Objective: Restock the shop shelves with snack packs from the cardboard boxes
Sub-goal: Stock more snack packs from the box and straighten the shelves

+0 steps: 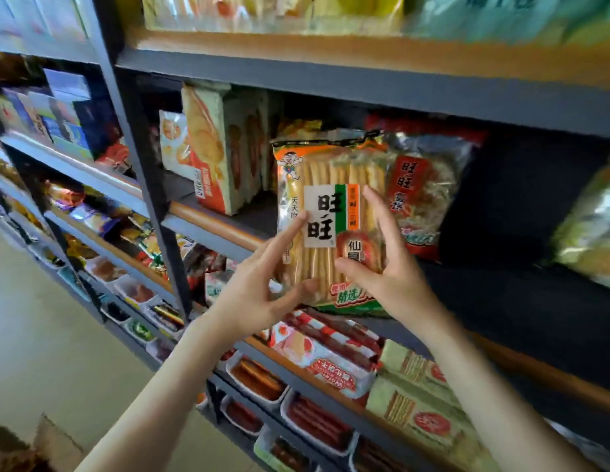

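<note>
I read the rice cracker pack [325,216] upright on the shelf [208,226] lip, between my palms. Left hand [259,294] and right hand [385,267] are spread, fingers straight, perhaps just touching its face. Light, slick film, brittle contents: hold the side edges, gently.

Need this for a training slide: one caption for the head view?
Left hand and right hand steady a snack pack on the shelf.
</note>
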{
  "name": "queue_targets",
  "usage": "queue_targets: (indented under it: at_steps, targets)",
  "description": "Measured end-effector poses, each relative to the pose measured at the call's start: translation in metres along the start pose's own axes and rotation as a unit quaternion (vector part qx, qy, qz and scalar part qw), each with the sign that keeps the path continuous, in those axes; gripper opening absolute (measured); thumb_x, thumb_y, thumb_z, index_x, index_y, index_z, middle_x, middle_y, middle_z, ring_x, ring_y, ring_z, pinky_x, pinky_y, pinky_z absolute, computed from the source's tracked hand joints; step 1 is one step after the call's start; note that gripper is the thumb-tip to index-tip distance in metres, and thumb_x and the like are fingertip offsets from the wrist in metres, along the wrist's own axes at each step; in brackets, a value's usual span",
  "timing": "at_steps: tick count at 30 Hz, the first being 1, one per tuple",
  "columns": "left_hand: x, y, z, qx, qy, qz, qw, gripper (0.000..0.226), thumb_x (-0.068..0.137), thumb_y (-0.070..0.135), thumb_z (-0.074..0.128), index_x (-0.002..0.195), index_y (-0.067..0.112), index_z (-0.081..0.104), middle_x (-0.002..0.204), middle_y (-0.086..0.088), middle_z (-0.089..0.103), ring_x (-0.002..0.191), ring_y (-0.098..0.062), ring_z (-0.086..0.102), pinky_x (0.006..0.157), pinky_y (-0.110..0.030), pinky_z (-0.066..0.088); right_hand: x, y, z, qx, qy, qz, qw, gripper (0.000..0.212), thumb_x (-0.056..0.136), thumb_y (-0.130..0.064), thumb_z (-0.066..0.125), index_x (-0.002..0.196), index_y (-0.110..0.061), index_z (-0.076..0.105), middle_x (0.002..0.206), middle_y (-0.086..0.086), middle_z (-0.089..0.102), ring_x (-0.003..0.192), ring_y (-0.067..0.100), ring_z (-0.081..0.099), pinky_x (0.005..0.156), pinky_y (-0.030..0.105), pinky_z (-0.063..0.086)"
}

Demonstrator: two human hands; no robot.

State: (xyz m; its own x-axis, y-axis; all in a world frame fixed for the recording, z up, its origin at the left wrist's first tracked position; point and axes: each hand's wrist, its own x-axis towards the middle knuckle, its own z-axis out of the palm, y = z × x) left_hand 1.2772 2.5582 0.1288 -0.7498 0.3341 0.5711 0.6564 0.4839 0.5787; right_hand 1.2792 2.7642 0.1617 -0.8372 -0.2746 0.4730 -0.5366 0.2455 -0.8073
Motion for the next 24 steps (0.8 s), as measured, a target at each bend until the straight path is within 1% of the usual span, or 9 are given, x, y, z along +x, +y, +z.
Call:
queue_targets:
  at_steps: [2, 4, 6, 9, 12, 14, 17, 20, 24]
  targets:
    - [0.016, 0.013, 0.021, -0.033, -0.023, 0.03, 0.999, 0.077, 0.09, 0.044, 0.058, 0.152, 0.038, 0.013, 0.147, 0.026, 0.033, 0.13, -0.007, 0.044, 0.103, -0.029, 0.042, -0.013, -0.002, -0.031, 0.008, 0.026, 0.021, 0.999, 0.083, 0.086, -0.006, 0.067, 0.141, -0.049, 0.023, 0.137, -0.045, 0.026, 0.121, -0.024, 0.035, 0.087, 0.001, 0.038]
    - [0.032, 0.024, 0.043, -0.059, -0.045, 0.054, 0.996, 0.078, 0.088, 0.047, 0.058, 0.151, 0.042, 0.013, 0.148, 0.02, 0.037, 0.124, -0.007, 0.051, 0.097, -0.029, 0.046, -0.026, -0.004, -0.059, -0.007, 0.049, 0.035, 0.998, 0.084, 0.086, -0.007, 0.068, 0.143, -0.05, 0.023, 0.145, -0.037, 0.026, 0.124, -0.019, 0.036, 0.089, 0.003, 0.039]
    - [0.048, 0.035, 0.063, -0.067, -0.066, 0.067, 0.993, 0.079, 0.086, 0.052, 0.057, 0.15, 0.047, 0.012, 0.142, 0.016, 0.044, 0.109, -0.002, 0.056, 0.089, -0.024, 0.048, -0.038, -0.002, -0.084, -0.022, 0.072, 0.046, 0.996, 0.084, 0.087, -0.008, 0.067, 0.143, -0.052, 0.022, 0.148, -0.033, 0.025, 0.128, -0.013, 0.038, 0.097, 0.012, 0.041]
    - [0.074, 0.053, 0.095, -0.057, -0.102, 0.089, 0.989, 0.08, 0.086, 0.053, 0.06, 0.148, 0.051, 0.009, 0.131, 0.012, 0.051, 0.1, -0.004, 0.056, 0.082, -0.007, 0.04, -0.054, 0.004, -0.117, -0.032, 0.113, 0.075, 0.99, 0.084, 0.087, -0.011, 0.067, 0.139, -0.06, 0.022, 0.151, -0.023, 0.028, 0.131, -0.001, 0.041, 0.105, 0.04, 0.044]
    - [0.094, 0.07, 0.126, -0.054, -0.136, 0.11, 0.983, 0.083, 0.088, 0.035, 0.065, 0.146, 0.052, 0.007, 0.115, 0.01, 0.049, 0.09, 0.004, 0.054, 0.076, -0.001, 0.038, -0.068, 0.01, -0.144, -0.045, 0.159, 0.112, 0.98, 0.084, 0.088, -0.012, 0.066, 0.136, -0.064, 0.02, 0.146, -0.021, 0.035, 0.127, -0.002, 0.044, 0.102, 0.044, 0.047]
    - [0.107, 0.079, 0.145, -0.065, -0.159, 0.128, 0.977, 0.085, 0.089, 0.03, 0.064, 0.145, 0.054, 0.005, 0.126, 0.008, 0.048, 0.095, 0.013, 0.052, 0.085, -0.005, 0.041, -0.076, 0.014, -0.159, -0.069, 0.189, 0.136, 0.97, 0.084, 0.089, -0.014, 0.065, 0.137, -0.063, 0.017, 0.143, -0.023, 0.037, 0.125, -0.005, 0.044, 0.102, 0.043, 0.047]
    - [0.124, 0.092, 0.171, -0.066, -0.194, 0.14, 0.969, 0.087, 0.09, 0.03, 0.063, 0.145, 0.056, 0.0, 0.132, 0.004, 0.048, 0.103, -0.003, 0.055, 0.094, -0.021, 0.045, -0.088, 0.02, -0.178, -0.109, 0.223, 0.156, 0.956, 0.087, 0.089, -0.012, 0.065, 0.141, -0.058, 0.013, 0.144, -0.023, 0.031, 0.123, -0.015, 0.038, 0.106, 0.038, 0.041]
    - [0.137, 0.103, 0.195, -0.076, -0.217, 0.162, 0.96, 0.087, 0.09, 0.029, 0.064, 0.147, 0.053, 0.003, 0.129, 0.007, 0.047, 0.095, -0.001, 0.051, 0.087, -0.017, 0.043, -0.097, 0.023, -0.193, -0.174, 0.246, 0.182, 0.936, 0.099, 0.084, -0.018, 0.072, 0.138, -0.064, 0.004, 0.157, -0.016, 0.014, 0.142, 0.007, 0.023, 0.114, 0.048, 0.029]
    - [0.148, 0.114, 0.219, -0.09, -0.25, 0.18, 0.947, 0.091, 0.088, 0.028, 0.066, 0.144, 0.058, 0.001, 0.139, -0.002, 0.047, 0.116, -0.014, 0.053, 0.103, -0.04, 0.045, -0.112, 0.024, -0.206, -0.211, 0.277, 0.237, 0.907, 0.107, 0.081, -0.023, 0.074, 0.138, -0.063, -0.006, 0.153, -0.003, 0.015, 0.141, 0.02, 0.027, 0.111, 0.054, 0.031]
